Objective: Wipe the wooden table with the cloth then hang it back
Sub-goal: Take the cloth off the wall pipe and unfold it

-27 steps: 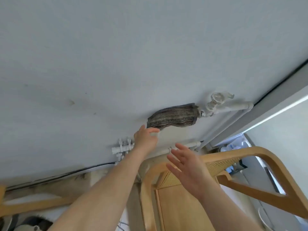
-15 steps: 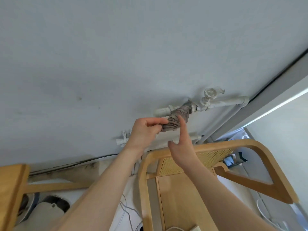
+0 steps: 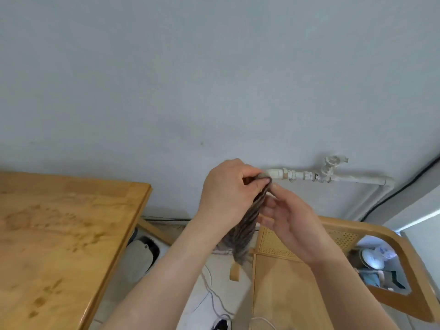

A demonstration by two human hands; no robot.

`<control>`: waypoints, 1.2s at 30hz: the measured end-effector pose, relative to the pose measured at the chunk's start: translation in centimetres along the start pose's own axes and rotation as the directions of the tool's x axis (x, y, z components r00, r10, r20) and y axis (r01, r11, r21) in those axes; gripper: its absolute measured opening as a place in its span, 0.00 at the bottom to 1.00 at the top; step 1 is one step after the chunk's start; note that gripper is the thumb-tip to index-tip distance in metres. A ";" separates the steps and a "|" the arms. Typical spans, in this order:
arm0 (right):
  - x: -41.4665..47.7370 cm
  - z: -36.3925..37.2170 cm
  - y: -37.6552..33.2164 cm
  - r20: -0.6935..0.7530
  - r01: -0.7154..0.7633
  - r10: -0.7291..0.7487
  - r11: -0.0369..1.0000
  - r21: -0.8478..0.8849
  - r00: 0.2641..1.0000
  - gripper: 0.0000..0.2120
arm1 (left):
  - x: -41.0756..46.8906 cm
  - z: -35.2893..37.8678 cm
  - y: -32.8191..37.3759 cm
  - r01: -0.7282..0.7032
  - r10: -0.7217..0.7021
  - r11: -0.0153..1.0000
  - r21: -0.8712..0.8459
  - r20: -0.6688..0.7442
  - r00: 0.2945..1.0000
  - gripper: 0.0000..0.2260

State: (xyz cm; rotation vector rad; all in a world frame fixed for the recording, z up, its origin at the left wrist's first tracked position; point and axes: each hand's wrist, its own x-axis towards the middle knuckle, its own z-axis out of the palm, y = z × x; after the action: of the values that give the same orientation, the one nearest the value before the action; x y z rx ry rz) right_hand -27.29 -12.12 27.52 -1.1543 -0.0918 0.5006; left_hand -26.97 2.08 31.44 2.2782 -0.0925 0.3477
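Striped grey-brown cloth (image 3: 247, 225) bunched lengthwise, hanging down between both hands, top end just beside the end of the white wall pipe (image 3: 357, 180). Left hand (image 3: 228, 194) clenched on the cloth's top, thumb and fingers pinching it. Right hand (image 3: 289, 219) half open, fingertips touching the cloth's upper edge, palm alongside the hanging part. Valve (image 3: 332, 164) further right on the pipe. Wooden bench (image 3: 59, 234) at left, well apart from the cloth, surface streaked. Cane-backed wooden chair (image 3: 345, 236) below the hands at right.
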 end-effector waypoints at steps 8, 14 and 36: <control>-2.6 7.4 1.3 0.035 0.121 -0.144 0.657 -0.744 0.989 0.10 | -6.7 -9.3 -1.5 0.130 -0.130 0.991 -0.033 -0.008 0.991 0.12; -2.5 11.4 4.4 0.123 0.204 -0.226 0.377 -0.903 0.966 0.07 | -11.6 -12.4 -4.4 0.181 -0.234 0.947 -0.266 -0.184 0.955 0.14; 1.0 25.8 18.0 0.017 -0.523 0.534 0.822 0.226 0.845 0.23 | -23.3 -25.0 -26.4 0.484 -0.736 0.559 -0.673 -0.134 0.663 0.08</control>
State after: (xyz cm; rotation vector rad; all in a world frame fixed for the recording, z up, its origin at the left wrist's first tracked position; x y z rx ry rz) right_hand -40.66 15.81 21.99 -0.9601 0.3332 0.9538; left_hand -50.11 37.22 21.64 1.4259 0.7408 0.3326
